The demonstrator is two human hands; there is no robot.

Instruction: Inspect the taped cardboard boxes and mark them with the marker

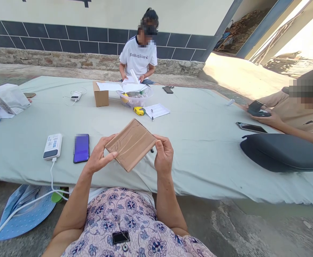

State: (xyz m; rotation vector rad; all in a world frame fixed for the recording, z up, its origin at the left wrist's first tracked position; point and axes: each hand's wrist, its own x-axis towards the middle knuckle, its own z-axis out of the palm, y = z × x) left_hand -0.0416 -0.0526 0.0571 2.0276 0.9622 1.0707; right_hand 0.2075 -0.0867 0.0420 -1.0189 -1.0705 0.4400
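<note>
I hold a flat brown cardboard piece (131, 144) with both hands, just above the near edge of a table covered in pale green cloth (193, 142). My left hand (100, 157) grips its left corner, thumb on top. My right hand (163, 155) pinches its right edge with the fingers closed. The cardboard is tilted, its face towards me, with faint creases on it.
A purple phone (81, 147) and a white power bank (52, 146) with its cable lie to the left. Further back are a cardboard box (101, 95), a clear bowl (135, 98), a yellow tape measure (139, 111) and papers (157, 110). A dark bag (282, 152) lies right. Other people sit opposite and at both sides.
</note>
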